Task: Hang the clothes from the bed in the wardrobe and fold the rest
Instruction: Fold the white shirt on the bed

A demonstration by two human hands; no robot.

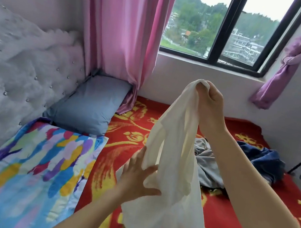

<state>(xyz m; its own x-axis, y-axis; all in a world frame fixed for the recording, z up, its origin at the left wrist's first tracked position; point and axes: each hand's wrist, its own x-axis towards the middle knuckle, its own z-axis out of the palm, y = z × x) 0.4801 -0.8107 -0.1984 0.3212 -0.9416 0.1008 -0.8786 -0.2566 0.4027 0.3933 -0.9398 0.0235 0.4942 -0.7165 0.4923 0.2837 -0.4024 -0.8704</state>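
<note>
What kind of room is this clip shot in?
Most likely a home bedroom: a tufted headboard, a blue-grey pillow, a red floral blanket, and the right hand holding up a white garment.

No text, label, brand or number can be read. The red blanket (216, 227) has large yellow shapes near its lower edge that may be letters. The white garment (174, 156) covers part of them, and they cannot be made out.
</note>
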